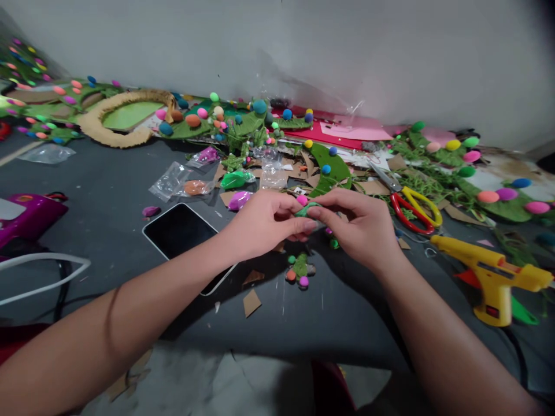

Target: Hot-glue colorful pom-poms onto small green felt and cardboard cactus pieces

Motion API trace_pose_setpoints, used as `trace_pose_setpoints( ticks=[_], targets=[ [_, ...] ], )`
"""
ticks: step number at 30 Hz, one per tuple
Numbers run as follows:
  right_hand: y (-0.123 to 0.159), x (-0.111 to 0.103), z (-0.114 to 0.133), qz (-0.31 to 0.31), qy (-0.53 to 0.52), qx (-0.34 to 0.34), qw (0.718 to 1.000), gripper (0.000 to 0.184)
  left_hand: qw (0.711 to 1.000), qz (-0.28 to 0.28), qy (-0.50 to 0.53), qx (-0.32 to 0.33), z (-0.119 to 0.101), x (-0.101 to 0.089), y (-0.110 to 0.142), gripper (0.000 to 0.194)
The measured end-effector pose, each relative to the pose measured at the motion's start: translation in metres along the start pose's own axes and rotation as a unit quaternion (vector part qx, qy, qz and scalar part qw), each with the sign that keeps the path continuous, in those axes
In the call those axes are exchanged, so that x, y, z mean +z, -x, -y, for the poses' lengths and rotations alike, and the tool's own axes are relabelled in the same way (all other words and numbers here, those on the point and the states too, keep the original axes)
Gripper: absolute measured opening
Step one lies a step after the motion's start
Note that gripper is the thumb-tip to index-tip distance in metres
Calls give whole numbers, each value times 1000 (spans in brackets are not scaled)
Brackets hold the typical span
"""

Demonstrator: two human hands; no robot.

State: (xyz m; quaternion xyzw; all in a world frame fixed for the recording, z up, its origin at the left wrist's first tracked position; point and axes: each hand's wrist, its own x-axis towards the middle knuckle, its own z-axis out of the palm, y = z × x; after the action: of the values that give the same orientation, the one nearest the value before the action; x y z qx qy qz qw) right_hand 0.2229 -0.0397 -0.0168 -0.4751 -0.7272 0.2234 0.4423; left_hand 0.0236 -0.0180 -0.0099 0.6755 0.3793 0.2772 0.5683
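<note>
Over the middle of the table, my left hand (pixel 264 222) and my right hand (pixel 362 228) meet at the fingertips. Pinched between them is a small green piece (pixel 307 209), partly covered by the fingers, so its exact kind is hard to tell. A pink ball (pixel 302 200) shows right at its upper edge. Both hands are closed on this piece. Below them on the table lies a small green ornament (pixel 300 267) with coloured balls at its ends. Another small decorated bit (pixel 333 243) sits partly hidden beneath my right hand.
A smartphone (pixel 177 231) lies under my left forearm. Red-and-yellow scissors (pixel 414 211) and a yellow glue gun (pixel 498 277) are at right. Bagged clay (pixel 236 179), a cardboard ring (pixel 115 118) and green leaves with balls (pixel 247 124) line the back. A purple device (pixel 34 222) stands left.
</note>
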Motion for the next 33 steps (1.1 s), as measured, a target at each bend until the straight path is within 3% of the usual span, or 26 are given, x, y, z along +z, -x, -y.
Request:
trace_pose_setpoints(
  ticks=[5,9,13,18,22,24,26,29,33],
  targets=[
    [-3,-10,-1,-103,-34,20,994,12,1000,8,-3,-6,3,4,2,24],
    [-4,-10,0,-19,-56,13,998,36,998,10,63,13,4,6,2,41],
    [-2,-1,2,45,-38,15,998,15,999,-15,23,37,2,4,2,30],
    [-1,-1,-1,-43,11,20,999,8,1000,-16,-2,15,-1,1,2,20],
    [-3,-7,-4,-114,-36,18,993,10,999,13,-35,-14,0,2,1,22],
    [-4,-9,-2,-90,-63,18,994,22,1000,20,-14,-19,2,3,1,28],
    [-3,-8,0,-25,-60,18,998,31,1000,17,25,-5,3,3,1,37],
    [-1,-2,3,51,-47,27,997,24,1000,-11,17,24,2,2,1,35],
    [1,3,2,0,-30,47,998,9,999,-26,-16,24,-3,-1,2,22]
  ],
)
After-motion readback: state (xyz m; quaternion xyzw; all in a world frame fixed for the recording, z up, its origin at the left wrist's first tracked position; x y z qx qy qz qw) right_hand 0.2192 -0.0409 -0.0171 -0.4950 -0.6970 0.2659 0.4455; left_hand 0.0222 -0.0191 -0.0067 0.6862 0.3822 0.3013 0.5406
